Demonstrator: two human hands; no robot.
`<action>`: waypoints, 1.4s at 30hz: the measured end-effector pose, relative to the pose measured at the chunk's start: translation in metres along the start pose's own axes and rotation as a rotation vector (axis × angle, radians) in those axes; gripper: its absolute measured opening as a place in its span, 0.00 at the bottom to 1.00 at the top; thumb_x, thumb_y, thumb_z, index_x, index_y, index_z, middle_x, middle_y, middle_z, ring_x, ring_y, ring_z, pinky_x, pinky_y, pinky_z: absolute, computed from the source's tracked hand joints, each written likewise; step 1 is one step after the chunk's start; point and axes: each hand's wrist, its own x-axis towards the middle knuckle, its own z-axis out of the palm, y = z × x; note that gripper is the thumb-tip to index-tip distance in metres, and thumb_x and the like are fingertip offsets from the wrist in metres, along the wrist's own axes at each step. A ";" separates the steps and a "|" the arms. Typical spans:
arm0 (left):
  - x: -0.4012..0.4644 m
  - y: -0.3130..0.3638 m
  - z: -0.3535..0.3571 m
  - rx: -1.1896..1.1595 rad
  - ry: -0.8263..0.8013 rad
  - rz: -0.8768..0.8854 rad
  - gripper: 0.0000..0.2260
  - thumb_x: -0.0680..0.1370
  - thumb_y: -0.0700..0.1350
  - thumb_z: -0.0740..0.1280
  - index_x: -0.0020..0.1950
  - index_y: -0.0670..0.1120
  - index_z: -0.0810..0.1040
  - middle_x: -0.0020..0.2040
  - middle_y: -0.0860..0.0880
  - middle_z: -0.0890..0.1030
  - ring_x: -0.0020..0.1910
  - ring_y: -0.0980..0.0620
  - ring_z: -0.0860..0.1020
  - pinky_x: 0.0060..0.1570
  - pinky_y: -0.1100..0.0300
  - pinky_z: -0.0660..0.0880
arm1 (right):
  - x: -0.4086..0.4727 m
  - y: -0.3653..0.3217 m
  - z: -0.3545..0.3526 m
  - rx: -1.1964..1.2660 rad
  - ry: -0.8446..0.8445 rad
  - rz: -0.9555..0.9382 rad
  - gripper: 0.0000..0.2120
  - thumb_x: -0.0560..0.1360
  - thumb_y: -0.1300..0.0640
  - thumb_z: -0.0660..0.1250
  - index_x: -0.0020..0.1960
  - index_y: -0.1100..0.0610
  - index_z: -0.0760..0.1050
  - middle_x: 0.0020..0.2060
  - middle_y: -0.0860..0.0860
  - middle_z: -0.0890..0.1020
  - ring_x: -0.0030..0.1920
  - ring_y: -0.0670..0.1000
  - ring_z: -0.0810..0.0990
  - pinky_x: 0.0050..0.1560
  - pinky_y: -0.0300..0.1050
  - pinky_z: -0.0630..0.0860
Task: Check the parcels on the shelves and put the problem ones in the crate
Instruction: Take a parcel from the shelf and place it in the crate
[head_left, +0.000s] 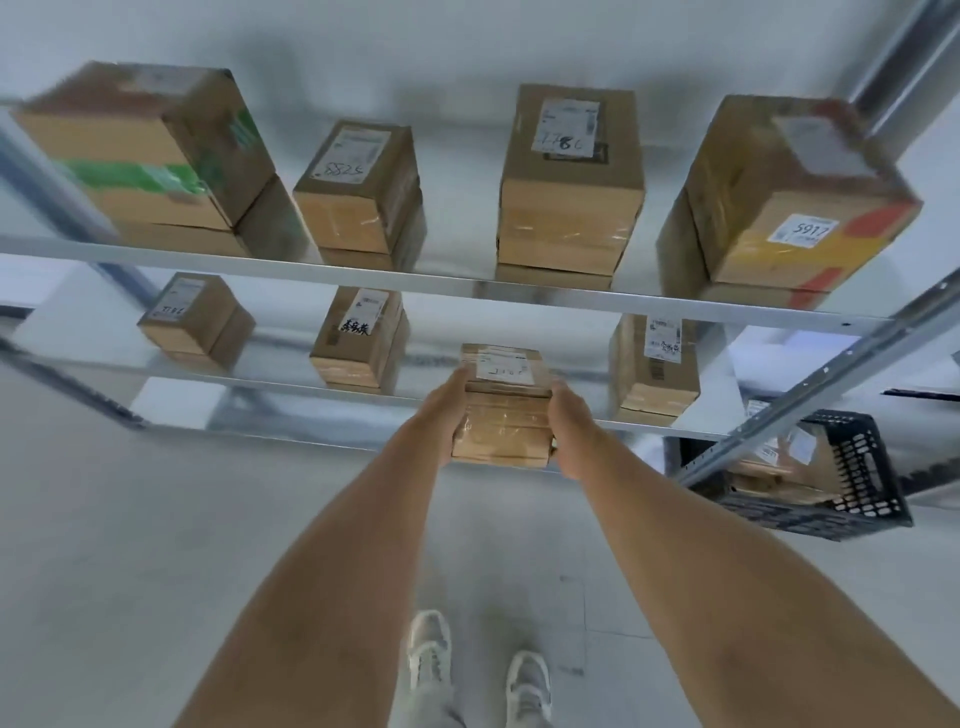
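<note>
A small taped cardboard parcel (503, 410) with a white label on top sits clamped between both hands at the front edge of the lower shelf (291, 382). The left hand (451, 410) presses its left side and the right hand (567, 418) its right side, fingers wrapped along the sides; whether the parcel's base rests on the shelf cannot be told.

Left of the grip on the same shelf stand a labelled box with black handwriting (358, 338) and, further left, a smaller box (195, 319). Right of the grip stands a tall labelled box (654, 364).

Beyond and below the right hand, a black plastic crate (852, 483) holds other parcels.

Above the grip, the upper shelf (441, 283) carries four stacks of boxes, among them the box marked 5917 (795, 208).
</note>
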 end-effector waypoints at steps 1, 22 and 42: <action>-0.017 -0.002 -0.002 0.004 0.016 0.004 0.28 0.70 0.73 0.66 0.46 0.50 0.86 0.42 0.48 0.78 0.40 0.48 0.74 0.44 0.54 0.73 | -0.021 -0.001 -0.005 0.003 -0.012 -0.003 0.23 0.85 0.43 0.50 0.64 0.55 0.77 0.56 0.56 0.83 0.57 0.58 0.82 0.67 0.61 0.77; -0.258 -0.045 0.094 -0.056 -0.079 0.066 0.24 0.72 0.67 0.69 0.50 0.48 0.86 0.53 0.46 0.84 0.52 0.45 0.80 0.66 0.41 0.75 | -0.217 0.024 -0.168 -0.009 -0.050 -0.060 0.22 0.86 0.45 0.48 0.68 0.55 0.74 0.62 0.56 0.81 0.64 0.59 0.78 0.71 0.59 0.74; -0.258 -0.068 0.541 0.116 -0.208 0.045 0.23 0.75 0.70 0.67 0.44 0.49 0.82 0.38 0.48 0.76 0.35 0.50 0.70 0.36 0.57 0.66 | -0.114 0.000 -0.598 0.026 0.073 -0.015 0.21 0.81 0.39 0.57 0.63 0.51 0.78 0.57 0.54 0.84 0.58 0.59 0.81 0.67 0.59 0.76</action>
